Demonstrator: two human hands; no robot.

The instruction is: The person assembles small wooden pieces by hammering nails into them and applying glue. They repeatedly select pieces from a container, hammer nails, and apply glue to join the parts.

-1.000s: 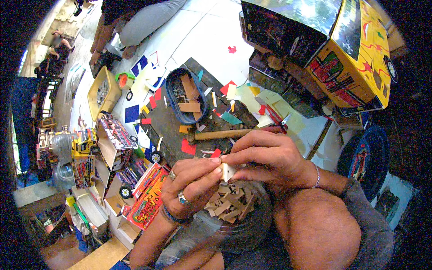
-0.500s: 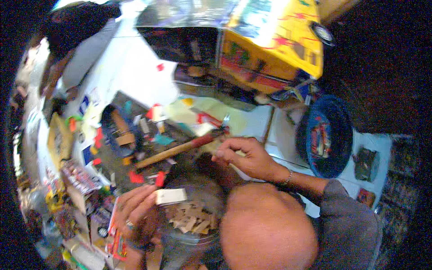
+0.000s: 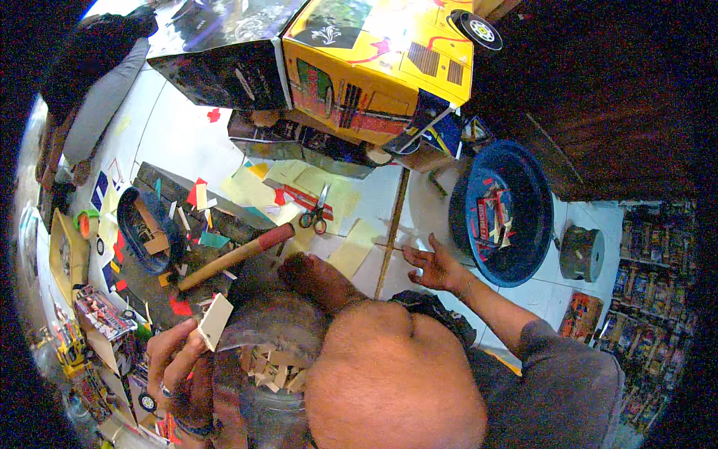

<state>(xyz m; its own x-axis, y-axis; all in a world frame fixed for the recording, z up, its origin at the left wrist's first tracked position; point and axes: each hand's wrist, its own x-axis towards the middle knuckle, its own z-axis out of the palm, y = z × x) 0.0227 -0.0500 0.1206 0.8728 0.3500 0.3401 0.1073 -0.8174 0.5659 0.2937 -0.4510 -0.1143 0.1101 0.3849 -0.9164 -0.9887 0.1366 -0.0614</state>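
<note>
My left hand (image 3: 178, 361) is closed, pinching a flat, pale rectangular piece (image 3: 215, 323) between thumb and fingers. The piece is tilted on edge beside a clear plastic tub (image 3: 273, 410) that holds many small tan offcuts (image 3: 275, 368). At the right, my right hand (image 3: 436, 268) hangs with its fingers apart and nothing in them, near the large blue basin (image 3: 544, 187). Between the hands lies a wooden handle (image 3: 228, 260) with a reddish end. Past it, scissors (image 3: 317, 215) lie on pale yellow paper.
A yellow model truck (image 3: 381, 93) with a dark body stands at the back. To the left are a small blue tray (image 3: 146, 238), scattered coloured scraps and a toy-like vehicle piece (image 3: 105, 310). My bent bare leg (image 3: 393, 374) fills the near middle. A round spool-like object (image 3: 582, 253) sits beyond the basin.
My right hand has moved to the right, away from the middle, and its curled fingers have opened. The pale piece in my left hand has tilted up. The whole view has shifted.
</note>
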